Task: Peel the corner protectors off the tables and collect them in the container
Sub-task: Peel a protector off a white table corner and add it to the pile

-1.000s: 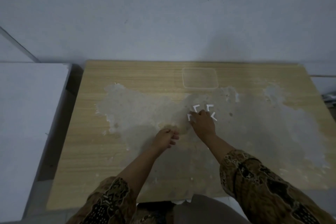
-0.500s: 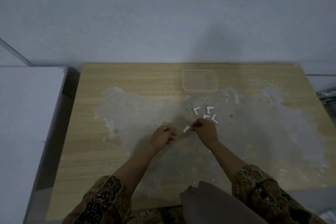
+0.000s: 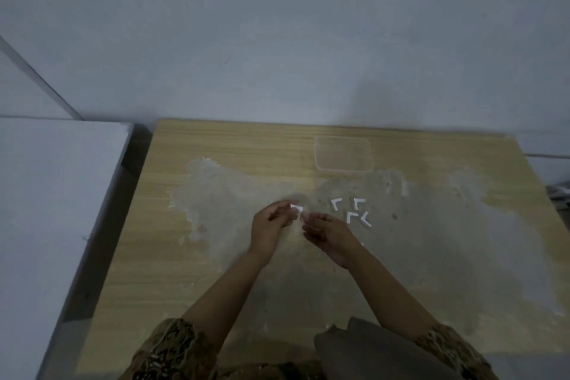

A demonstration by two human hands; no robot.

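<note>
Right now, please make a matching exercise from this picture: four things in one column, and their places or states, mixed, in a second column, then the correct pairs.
Things
1. container
2. held protector
3. loose protectors
4. white table

Places or states
A. pinched between the left hand and right hand
B. lying on the wooden table, right of the hands
C. beside the wooden table, on the left
D. near the far edge, clear, nothing seen inside

Pairs: 1-D, 2-A, 3-B, 4-C
</note>
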